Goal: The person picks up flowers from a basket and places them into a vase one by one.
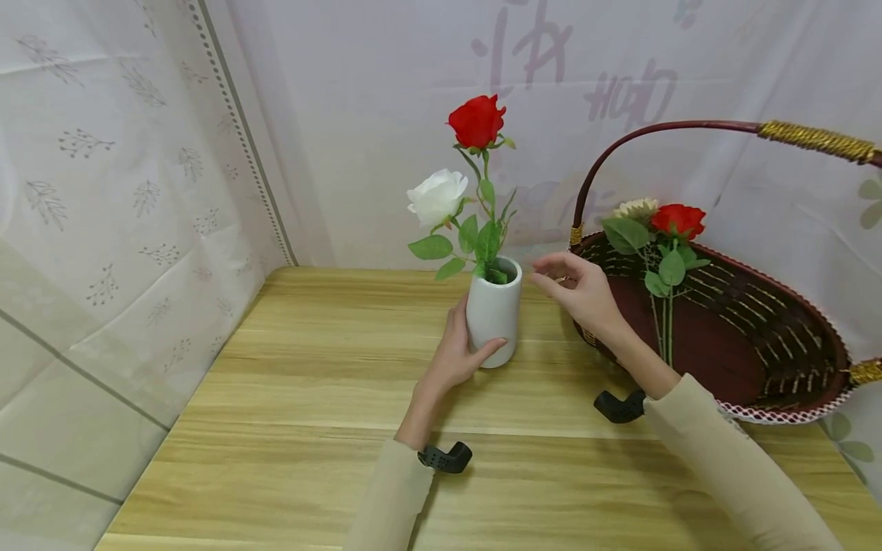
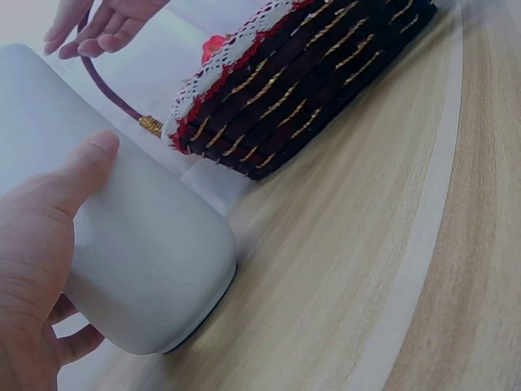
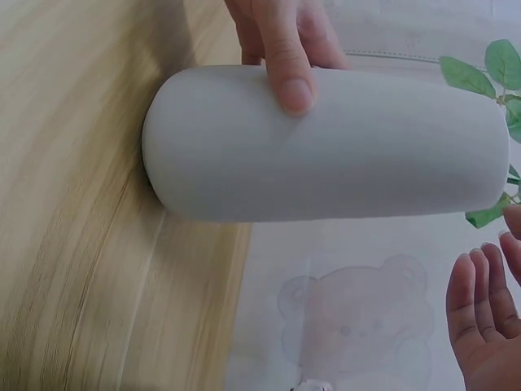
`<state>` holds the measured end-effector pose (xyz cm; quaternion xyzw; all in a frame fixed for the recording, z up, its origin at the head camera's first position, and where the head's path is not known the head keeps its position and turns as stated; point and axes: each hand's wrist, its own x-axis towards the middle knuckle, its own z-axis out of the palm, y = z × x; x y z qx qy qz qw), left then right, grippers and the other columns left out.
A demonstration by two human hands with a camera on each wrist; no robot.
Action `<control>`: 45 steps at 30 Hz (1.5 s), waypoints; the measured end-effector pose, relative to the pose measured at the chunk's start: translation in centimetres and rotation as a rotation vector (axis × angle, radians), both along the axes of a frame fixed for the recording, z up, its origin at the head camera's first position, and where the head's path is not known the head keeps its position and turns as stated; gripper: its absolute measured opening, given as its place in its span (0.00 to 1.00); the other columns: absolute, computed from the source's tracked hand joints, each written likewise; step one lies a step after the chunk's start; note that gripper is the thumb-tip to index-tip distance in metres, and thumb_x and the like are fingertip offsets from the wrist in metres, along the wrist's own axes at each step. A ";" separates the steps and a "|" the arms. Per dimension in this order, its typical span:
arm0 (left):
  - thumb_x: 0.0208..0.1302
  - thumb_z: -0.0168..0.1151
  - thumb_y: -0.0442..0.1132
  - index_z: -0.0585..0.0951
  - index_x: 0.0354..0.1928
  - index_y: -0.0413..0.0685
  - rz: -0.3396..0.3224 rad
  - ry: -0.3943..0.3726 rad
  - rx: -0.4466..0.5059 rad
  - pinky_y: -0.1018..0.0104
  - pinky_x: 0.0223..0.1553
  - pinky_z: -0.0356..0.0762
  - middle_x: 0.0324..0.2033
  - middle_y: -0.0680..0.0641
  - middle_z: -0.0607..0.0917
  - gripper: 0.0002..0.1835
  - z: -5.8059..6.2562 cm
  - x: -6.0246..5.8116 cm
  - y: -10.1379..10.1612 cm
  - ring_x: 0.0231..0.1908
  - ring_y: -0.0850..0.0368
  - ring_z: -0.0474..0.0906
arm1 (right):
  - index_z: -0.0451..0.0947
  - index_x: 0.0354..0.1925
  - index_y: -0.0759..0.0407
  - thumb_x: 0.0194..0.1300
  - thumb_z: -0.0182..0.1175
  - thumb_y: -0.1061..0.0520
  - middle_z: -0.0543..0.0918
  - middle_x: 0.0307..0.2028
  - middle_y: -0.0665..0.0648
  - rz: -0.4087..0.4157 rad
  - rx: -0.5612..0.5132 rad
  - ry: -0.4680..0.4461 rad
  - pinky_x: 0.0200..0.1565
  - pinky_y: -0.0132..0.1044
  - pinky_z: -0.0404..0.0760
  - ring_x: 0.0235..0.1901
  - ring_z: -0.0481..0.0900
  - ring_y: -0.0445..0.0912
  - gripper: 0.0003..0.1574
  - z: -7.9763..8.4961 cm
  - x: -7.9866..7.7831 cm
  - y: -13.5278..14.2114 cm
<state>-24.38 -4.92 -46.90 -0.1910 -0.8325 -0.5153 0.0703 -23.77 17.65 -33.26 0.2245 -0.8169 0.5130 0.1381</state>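
Note:
A white vase (image 1: pixel 493 325) stands upright on the wooden table, and my left hand (image 1: pixel 458 348) grips its lower side with the thumb across the front. From its mouth rise a red rose (image 1: pixel 477 122) and a white rose (image 1: pixel 437 198) with green leaves. Just right of the rim, my right hand (image 1: pixel 579 291) hovers apart from the vase with loosely bent fingers and nothing between them. In the right wrist view the vase (image 3: pixel 326 147) lies between both hands, with the right hand's fingers (image 3: pixel 480 301) near its rim.
At the right stands a dark woven basket (image 1: pixel 779 321) with a tall arched handle (image 1: pixel 689 126). Another red rose (image 1: pixel 678 220) and a cream flower (image 1: pixel 635 210) lean inside it. A patterned curtain (image 1: pixel 386 138) hangs behind the wooden table (image 1: pixel 310 367).

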 end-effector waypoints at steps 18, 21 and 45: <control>0.63 0.71 0.53 0.45 0.80 0.50 -0.005 0.019 -0.013 0.46 0.64 0.68 0.68 0.37 0.62 0.55 0.0 -0.1 -0.1 0.64 0.45 0.67 | 0.81 0.54 0.63 0.71 0.65 0.58 0.85 0.44 0.55 -0.036 -0.036 -0.030 0.40 0.29 0.81 0.38 0.82 0.44 0.16 -1.2 -0.8 3.7; 0.64 0.71 0.53 0.44 0.80 0.50 -0.010 0.016 -0.010 0.46 0.64 0.67 0.69 0.37 0.62 0.55 -0.1 -0.1 -0.1 0.64 0.45 0.66 | 0.80 0.54 0.64 0.70 0.64 0.61 0.84 0.43 0.54 -0.020 -0.052 -0.025 0.38 0.31 0.82 0.36 0.82 0.44 0.16 -1.1 -0.8 4.4; 0.64 0.70 0.54 0.44 0.80 0.49 -0.004 -0.006 -0.003 0.46 0.65 0.66 0.70 0.37 0.60 0.55 0.0 0.1 0.0 0.65 0.44 0.66 | 0.79 0.56 0.63 0.71 0.63 0.63 0.84 0.40 0.52 -0.062 -0.111 -0.030 0.35 0.29 0.82 0.33 0.82 0.42 0.16 0.9 -1.2 9.3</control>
